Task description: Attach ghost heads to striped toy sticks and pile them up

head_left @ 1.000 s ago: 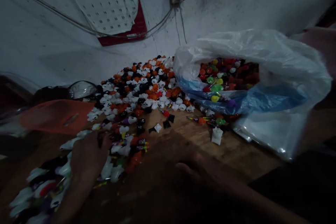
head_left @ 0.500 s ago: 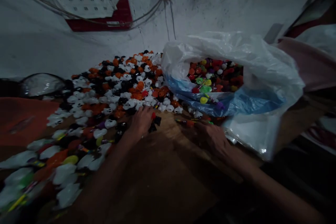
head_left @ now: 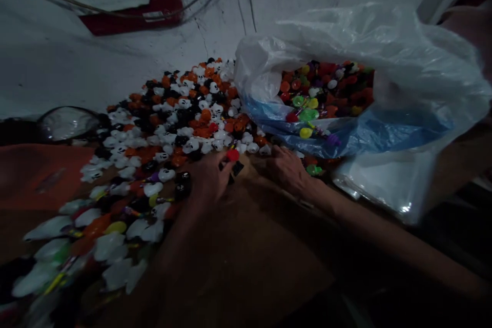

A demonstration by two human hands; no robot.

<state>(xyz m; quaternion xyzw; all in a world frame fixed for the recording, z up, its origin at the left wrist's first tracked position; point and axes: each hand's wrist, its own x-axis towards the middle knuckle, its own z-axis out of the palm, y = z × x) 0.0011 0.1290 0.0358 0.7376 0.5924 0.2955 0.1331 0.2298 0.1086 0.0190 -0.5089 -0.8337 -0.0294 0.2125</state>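
Note:
My left hand (head_left: 211,177) is closed, thumb and fingers pinching a small black toy (head_left: 236,168) with a round red piece (head_left: 232,155) at its top. My right hand (head_left: 288,170) is beside it with curled fingers, low over the table (head_left: 265,236); what they grip, if anything, is hidden. Beyond both hands spreads a heap of small white ghost, orange pumpkin and black figures (head_left: 192,107). A green piece (head_left: 314,169) lies just right of my right hand.
A clear and blue plastic bag (head_left: 261,72) stands open at the back right, with many coloured small toys (head_left: 326,87) inside. Flat clear plastic bags (head_left: 388,184) lie in front of it. More toys on coloured sticks (head_left: 111,246) lie at the left, near an orange sheet (head_left: 42,177).
My right hand has moved left, closer to my left hand, and its fingers are more curled. The red piece now shows above my left thumb. The view has shifted slightly.

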